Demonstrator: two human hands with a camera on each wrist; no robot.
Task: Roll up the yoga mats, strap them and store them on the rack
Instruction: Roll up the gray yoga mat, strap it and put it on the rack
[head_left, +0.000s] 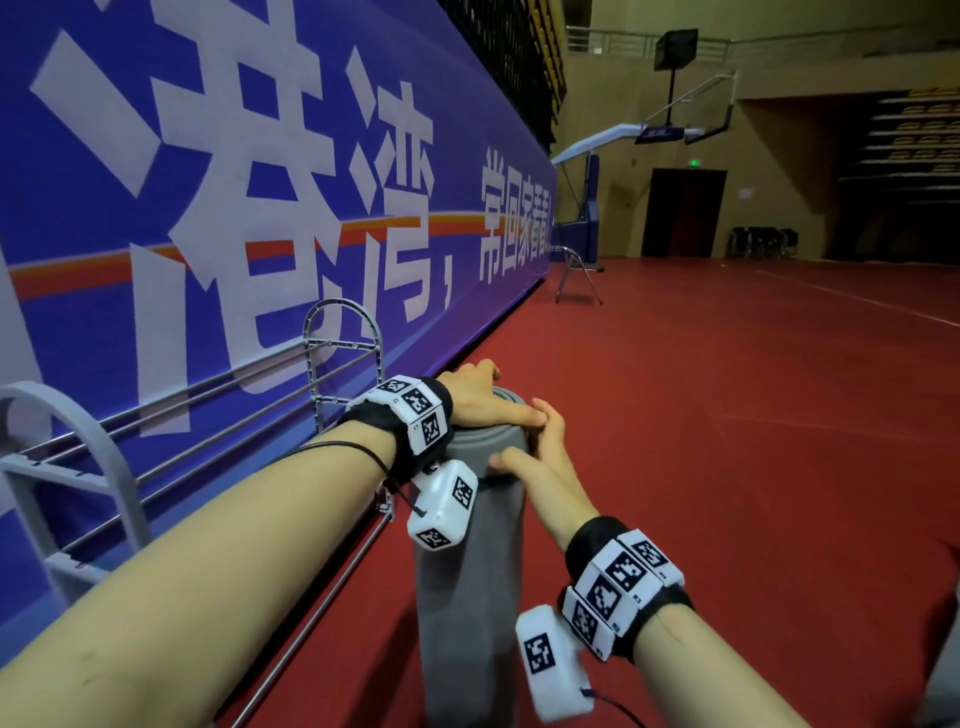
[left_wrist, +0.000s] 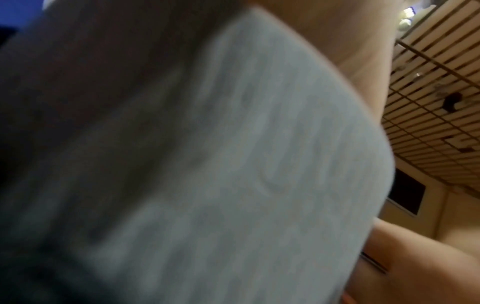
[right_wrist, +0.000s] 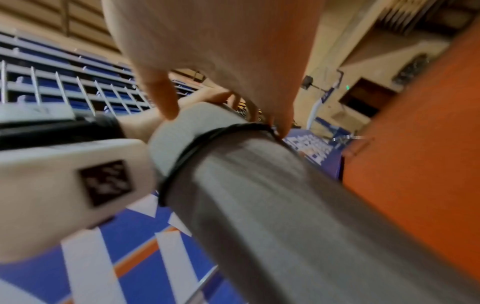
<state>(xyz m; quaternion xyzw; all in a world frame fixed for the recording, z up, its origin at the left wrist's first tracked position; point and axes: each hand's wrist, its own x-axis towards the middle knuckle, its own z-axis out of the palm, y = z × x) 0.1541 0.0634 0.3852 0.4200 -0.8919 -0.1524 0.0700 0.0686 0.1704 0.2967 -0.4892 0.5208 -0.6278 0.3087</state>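
At the far left of the head view, the grey rack (head_left: 111, 457) is standing against the blue banner (head_left: 260, 156), its metal rails (head_left: 218, 410) running along the wall toward an arched end frame (head_left: 345, 343).

Just right of the rack, the rolled grey yoga mat (head_left: 467, 561) is standing upright on the red floor (head_left: 727, 415), its spiral end facing up. The mat is not resting on the rack; its upper part is showing close beside the arched end frame.

The left hand (head_left: 475, 397) is reaching over the top of the roll, palm lying on the spiral end and fingers curling down over the far edge, so its grip is closing on the mat's top. In the left wrist view the mat's grey surface (left_wrist: 233, 164) is filling nearly the whole picture, blurred.

The right hand (head_left: 540, 462) is pressing against the near right side of the roll just below the top, thumb lying across the mat's wall and fingertips meeting the left hand's thumb. In the right wrist view a thin black strap (right_wrist: 207, 142) is circling the roll near its upper end, and the right hand's fingers (right_wrist: 166, 98) are touching the mat just above and at that band; whether they are pinching the strap itself I cannot tell. The right grip is wrapping narrowly around the mat.

Farther right, a folding chair (head_left: 579, 275) is standing by the banner's end.
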